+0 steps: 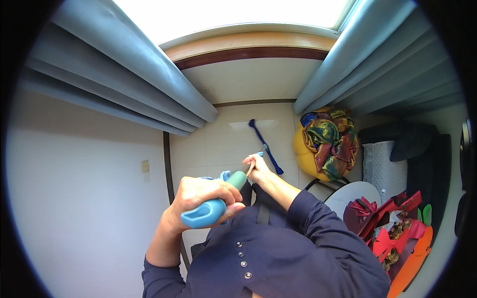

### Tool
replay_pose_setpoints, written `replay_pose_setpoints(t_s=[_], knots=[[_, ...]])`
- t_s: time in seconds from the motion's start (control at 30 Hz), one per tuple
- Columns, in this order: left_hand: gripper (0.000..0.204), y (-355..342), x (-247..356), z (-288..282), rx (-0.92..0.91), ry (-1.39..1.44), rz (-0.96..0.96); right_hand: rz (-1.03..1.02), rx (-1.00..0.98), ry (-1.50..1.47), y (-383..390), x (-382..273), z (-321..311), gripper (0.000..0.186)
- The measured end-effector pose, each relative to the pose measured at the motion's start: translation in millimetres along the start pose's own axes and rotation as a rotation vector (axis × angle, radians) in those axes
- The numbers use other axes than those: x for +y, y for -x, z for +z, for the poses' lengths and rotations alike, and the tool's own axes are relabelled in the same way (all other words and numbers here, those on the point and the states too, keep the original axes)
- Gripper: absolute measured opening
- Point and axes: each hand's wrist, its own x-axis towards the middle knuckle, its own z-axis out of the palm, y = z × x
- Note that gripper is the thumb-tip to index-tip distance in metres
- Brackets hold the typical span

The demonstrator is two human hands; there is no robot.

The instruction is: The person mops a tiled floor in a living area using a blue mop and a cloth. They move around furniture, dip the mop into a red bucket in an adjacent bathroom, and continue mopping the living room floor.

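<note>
My left hand (pixel 206 197) is closed around a thick blue and green handle (pixel 202 213). Its blue end, with a long hollow in it, points toward me, and the green part (pixel 237 180) sticks out beyond my fingers. Light blue bits (pixel 224 175) show just behind that hand; what they belong to is hidden. To the right and farther off, my right hand (pixel 259 168) has its fingers bent together around something slim and tan, with a small blue tip beside them; its kind is unclear. Past this hand, a dark blue strap-like thing (pixel 258 134) lies on the floor.
Grey-blue curtains (pixel 134 59) hang on both sides of a bright window with a wooden sill (pixel 248 42). On the right stand a yellow rounded seat (pixel 304 151) with shiny patterned cloth (pixel 330 139), a white round tabletop (pixel 343 196) and red gift bags (pixel 397 218). A white wall (pixel 89 188) is at left.
</note>
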Motion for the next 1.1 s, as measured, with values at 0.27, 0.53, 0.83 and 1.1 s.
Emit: replay_pose_setpoints(t_s=[0.27,0.53,0.83,1.1], knots=[[0.019,6.6,-53.3,60.2,-0.063,0.029,-0.121,-0.287,0.110,-0.063,-26.0,-70.8,-25.1,0.020],[0.016,27.3,-96.6,51.0,0.197,0.234,-0.248,-0.143,0.035,-0.146,-92.5,-75.1,4.7,0.014],[0.018,155.6,-94.3,22.0,0.578,0.120,-0.436,-0.109,0.398,0.277,-135.1,54.3,8.3,0.013],[0.020,268.1,-42.7,57.9,0.868,-0.276,-0.653,0.116,0.487,0.933,-177.7,191.1,-32.3,0.005]])
